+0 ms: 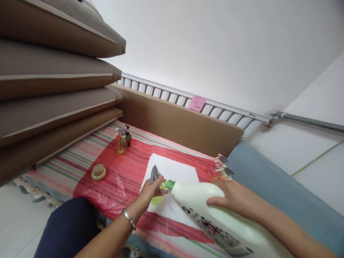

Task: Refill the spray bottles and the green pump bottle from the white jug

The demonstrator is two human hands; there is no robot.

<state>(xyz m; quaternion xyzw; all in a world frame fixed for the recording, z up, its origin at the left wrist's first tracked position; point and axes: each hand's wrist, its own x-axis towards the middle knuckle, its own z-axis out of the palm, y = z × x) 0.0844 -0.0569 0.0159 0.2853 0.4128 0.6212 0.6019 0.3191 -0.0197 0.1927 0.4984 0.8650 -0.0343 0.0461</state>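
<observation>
My left hand (150, 190) is closed around a spray head (154, 174) with a grey trigger. A thin tube shows below its fingers. Under that hand, yellow-green liquid (157, 200) shows in what looks like a clear container, mostly hidden. My right hand (228, 193) grips a large pale green jug (199, 193) that lies tilted, its neck pointing left. The jug's green spout (170, 185) is close beside my left fingers; I cannot tell whether they touch. White paper (177, 166) with zigzag edges lies beneath.
Red plastic sheeting (107, 186) covers part of the striped cloth. Small pump bottles (122, 143) stand at the back left, and a beige lid (98, 172) lies nearer. Clear spray bottles (219, 168) are behind my right hand. Stacked cushions (53, 82) rise at left; a brown board (174, 114) stands behind.
</observation>
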